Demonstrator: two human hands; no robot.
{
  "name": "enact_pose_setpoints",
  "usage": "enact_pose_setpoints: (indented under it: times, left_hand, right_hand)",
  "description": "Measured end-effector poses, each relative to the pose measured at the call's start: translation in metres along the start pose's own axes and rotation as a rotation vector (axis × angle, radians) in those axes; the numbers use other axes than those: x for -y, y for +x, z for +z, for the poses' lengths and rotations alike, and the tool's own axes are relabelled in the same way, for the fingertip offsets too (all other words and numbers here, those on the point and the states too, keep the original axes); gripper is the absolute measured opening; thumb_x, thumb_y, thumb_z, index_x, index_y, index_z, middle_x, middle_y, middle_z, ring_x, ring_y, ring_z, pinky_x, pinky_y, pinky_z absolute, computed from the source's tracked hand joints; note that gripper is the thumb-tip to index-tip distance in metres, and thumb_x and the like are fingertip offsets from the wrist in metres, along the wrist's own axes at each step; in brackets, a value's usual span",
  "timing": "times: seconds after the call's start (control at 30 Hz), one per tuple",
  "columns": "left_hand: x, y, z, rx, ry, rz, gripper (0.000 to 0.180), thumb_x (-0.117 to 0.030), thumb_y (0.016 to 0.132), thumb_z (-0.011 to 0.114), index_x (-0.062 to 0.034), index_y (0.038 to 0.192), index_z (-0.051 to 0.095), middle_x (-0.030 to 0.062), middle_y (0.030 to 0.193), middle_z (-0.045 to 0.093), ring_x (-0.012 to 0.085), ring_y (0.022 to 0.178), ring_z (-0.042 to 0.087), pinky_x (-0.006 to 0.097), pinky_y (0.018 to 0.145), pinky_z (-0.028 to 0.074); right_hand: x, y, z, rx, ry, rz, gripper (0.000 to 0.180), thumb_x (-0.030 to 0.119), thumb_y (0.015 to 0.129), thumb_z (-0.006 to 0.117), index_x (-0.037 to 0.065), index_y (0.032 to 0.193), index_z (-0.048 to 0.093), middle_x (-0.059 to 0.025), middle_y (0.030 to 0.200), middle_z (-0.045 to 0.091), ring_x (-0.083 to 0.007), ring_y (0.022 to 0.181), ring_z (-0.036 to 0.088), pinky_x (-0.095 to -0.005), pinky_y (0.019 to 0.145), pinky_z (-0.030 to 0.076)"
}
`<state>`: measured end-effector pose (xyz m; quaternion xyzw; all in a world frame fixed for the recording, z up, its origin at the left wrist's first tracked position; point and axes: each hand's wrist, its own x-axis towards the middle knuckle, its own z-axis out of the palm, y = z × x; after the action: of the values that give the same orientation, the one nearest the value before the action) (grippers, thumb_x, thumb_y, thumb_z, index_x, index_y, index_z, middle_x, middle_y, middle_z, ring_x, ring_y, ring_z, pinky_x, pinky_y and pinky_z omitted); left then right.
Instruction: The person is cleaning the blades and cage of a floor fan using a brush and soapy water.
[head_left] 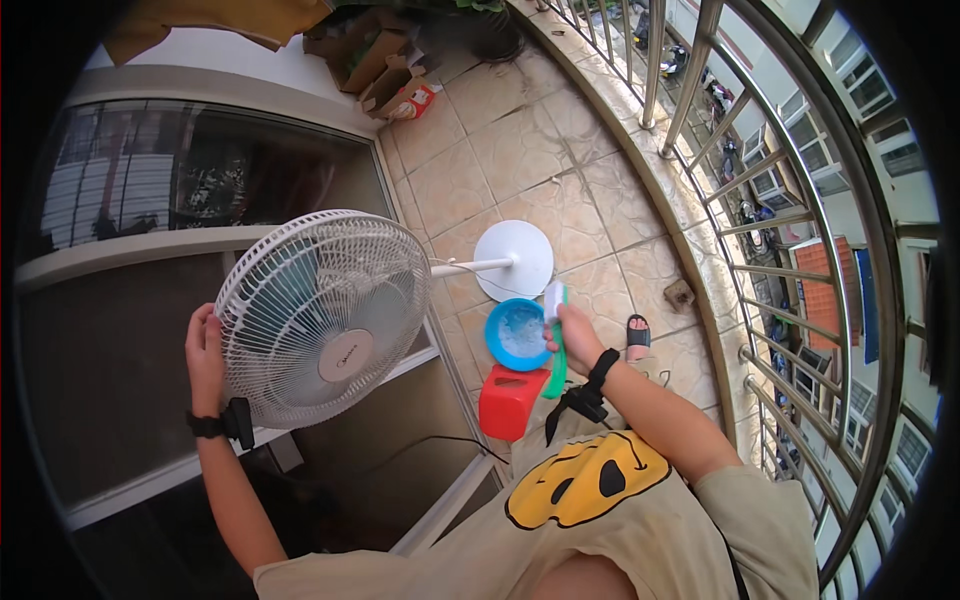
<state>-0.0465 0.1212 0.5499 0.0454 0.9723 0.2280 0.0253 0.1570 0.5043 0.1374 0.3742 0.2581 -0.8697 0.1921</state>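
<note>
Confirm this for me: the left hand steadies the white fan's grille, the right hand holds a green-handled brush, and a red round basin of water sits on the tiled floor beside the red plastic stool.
One detail is wrong: the round basin is blue, not red, as the head view shows. The rest stands: the left hand steadies the white fan's grille, the right hand holds the green-handled brush, and the basin sits beside the red plastic stool.

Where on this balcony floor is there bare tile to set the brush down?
The widest bare tile lies between the fan's round base, the cardboard boxes and the railing. A narrower strip runs from the base to the railing curb. It is crowded beside the right hand with its green brush: blue basin, red stool, sandalled foot.
</note>
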Motion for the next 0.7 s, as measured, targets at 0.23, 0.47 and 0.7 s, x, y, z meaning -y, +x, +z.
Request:
enact_pose_setpoints:
  times: [0.23, 0.47, 0.7]
  left_hand:
    - [0.011, 0.035, -0.009, 0.036, 0.017, -0.019, 0.042, -0.034, 0.11, 0.043, 0.0008, 0.131, 0.055, 0.0049, 0.109, 0.062, 0.0116, 0.099, 0.056, 0.027, 0.09, 0.045]
    - [-0.028, 0.018, -0.003, 0.219, 0.01, 0.04, 0.064, -0.043, 0.11, 0.037, 0.0031, 0.154, 0.031, 0.016, 0.147, 0.05, 0.0218, 0.13, 0.052, 0.034, 0.112, 0.037]
    - [-0.047, -0.001, 0.015, 0.298, -0.094, 0.04, 0.077, -0.056, 0.105, 0.04, 0.0069, 0.149, 0.037, 0.0171, 0.141, 0.054, 0.0238, 0.127, 0.053, 0.036, 0.11, 0.038]
  right_hand:
    - [-0.083, 0.049, 0.069, 0.073, 0.151, 0.173, 0.021, 0.028, 0.106, 0.04, 0.014, 0.121, 0.044, -0.0075, 0.086, 0.049, -0.015, 0.056, 0.045, -0.0256, 0.04, 0.035]
    - [-0.137, 0.091, 0.158, 0.14, 0.124, 0.301, 0.022, 0.024, 0.103, 0.035, 0.009, 0.113, 0.048, -0.0081, 0.073, 0.048, -0.0162, 0.051, 0.045, -0.0296, 0.037, 0.037]
    - [-0.152, 0.108, 0.193, 0.174, 0.208, 0.372, 0.016, 0.017, 0.103, 0.033, 0.01, 0.108, 0.046, -0.0073, 0.079, 0.047, -0.0155, 0.053, 0.041, -0.031, 0.04, 0.029]
